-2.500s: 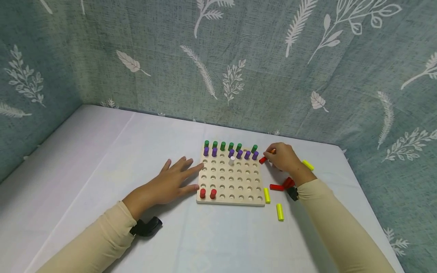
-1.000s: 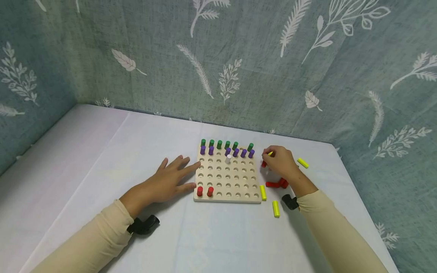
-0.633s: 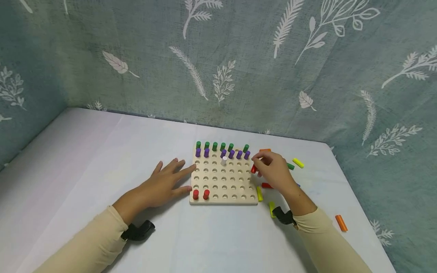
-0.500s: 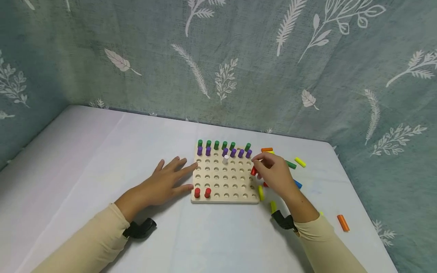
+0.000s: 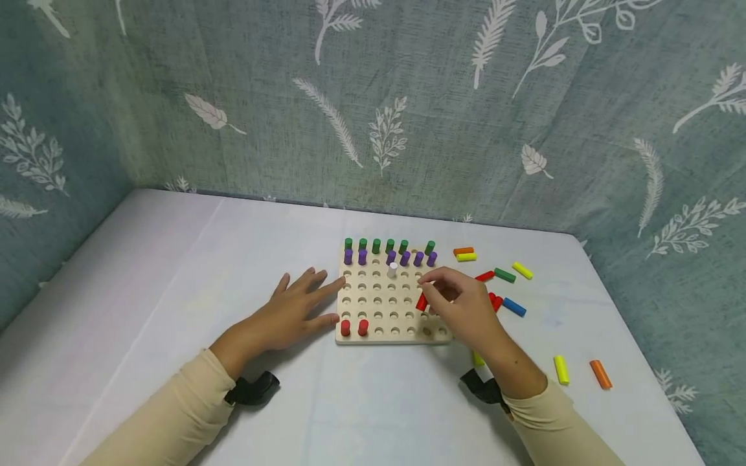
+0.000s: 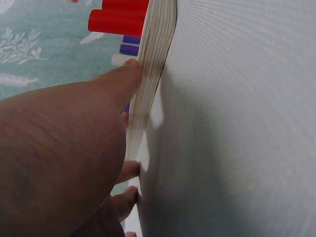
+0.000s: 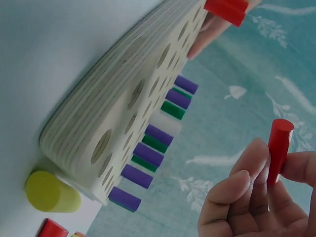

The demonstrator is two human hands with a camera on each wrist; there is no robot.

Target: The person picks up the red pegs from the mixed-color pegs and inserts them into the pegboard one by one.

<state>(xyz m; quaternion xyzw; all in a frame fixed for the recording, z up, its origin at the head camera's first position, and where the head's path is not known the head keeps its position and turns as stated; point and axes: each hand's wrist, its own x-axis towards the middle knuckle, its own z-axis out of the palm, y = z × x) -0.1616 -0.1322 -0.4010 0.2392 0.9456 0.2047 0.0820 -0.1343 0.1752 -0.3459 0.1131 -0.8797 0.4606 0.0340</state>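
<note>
A red peg (image 7: 279,148) is pinched between the thumb and fingers of my right hand (image 5: 466,310), above the right part of a wooden pegboard (image 5: 384,301). My left hand (image 5: 285,317) lies spread at the board's left side, its thumb (image 6: 129,74) and a fingertip at the edge. Green pegs (image 5: 376,246) stand along the back row, with purple pegs (image 5: 391,257) in front of them. One white peg (image 5: 392,270) stands in the third row. Two red pegs (image 5: 363,327) fill the front-left holes.
Loose pegs lie on the white table right of the board: a green peg (image 5: 504,275), a blue peg (image 5: 514,307), orange pegs (image 5: 600,374), several yellow pegs (image 5: 561,369) and red ones near the right wrist. A patterned cloth (image 5: 373,116) hangs behind the table.
My right hand has lifted the red peg from the loose pegs and carried it left over the board. The left hand has stayed at the board's left edge.
</note>
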